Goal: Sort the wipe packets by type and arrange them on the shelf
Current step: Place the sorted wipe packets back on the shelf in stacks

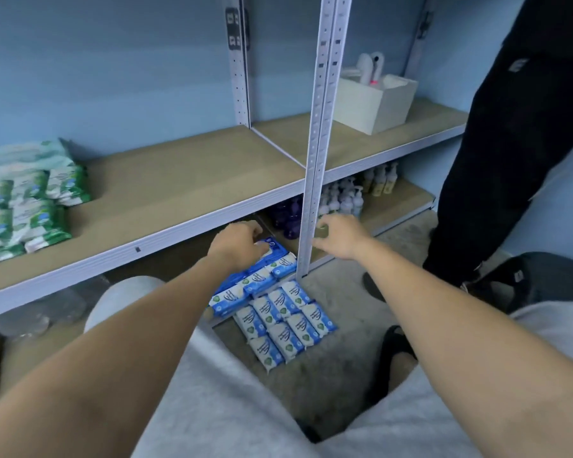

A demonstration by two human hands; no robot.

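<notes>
Facing a wide shelf (179,226): pale metal rim, matte wood-look boards, perforated steel post (315,160) in front. On middle board, far left, a pile of green packets (24,206). Down low, blue packets (278,322) in two groups: flat rows on floor at foot of post, and a stack just behind on edge of bottom board. All glossy film, pillow-shaped, crimped at ends.

Judged light, soft and squashy; probably slippery against one another, not fragile. Best taken across the short width, thumb under and fingers over. Several at once likely to slide apart.

At the stack, left hand (237,241) curled over the top packet (272,249), apparently gripping it. Just beside post, right hand (336,234) with fingers loosely bent, holding nothing; contact with post not discernible.
</notes>
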